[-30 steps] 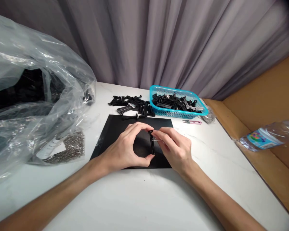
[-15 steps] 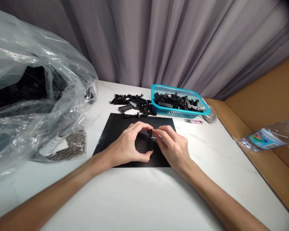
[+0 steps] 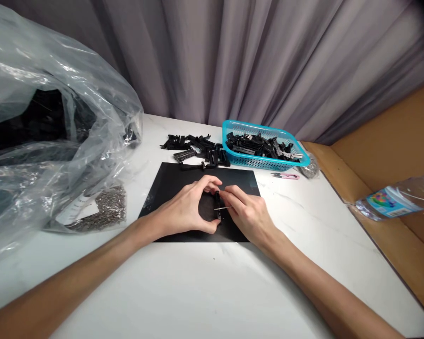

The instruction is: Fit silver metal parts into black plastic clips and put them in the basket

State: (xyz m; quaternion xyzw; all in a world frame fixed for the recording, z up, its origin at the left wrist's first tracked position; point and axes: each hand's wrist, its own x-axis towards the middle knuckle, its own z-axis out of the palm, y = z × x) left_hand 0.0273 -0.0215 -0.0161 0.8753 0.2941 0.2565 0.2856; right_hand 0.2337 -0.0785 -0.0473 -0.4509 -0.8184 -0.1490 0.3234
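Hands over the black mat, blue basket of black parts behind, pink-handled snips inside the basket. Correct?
No: the pink-handled snips lie on the white table, outside the blue basket, as the head view shows. The rest stands.

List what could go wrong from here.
The slim black plastic part appears held only near its ends by the left hand, so it might twist or slip free.

The thin metal rod juts from the fingers of the right hand across that part; a slip could scratch it or poke the left hand.

The pink-handled thread snips lie uncovered beside the blue basket, and might nick a reaching hand.
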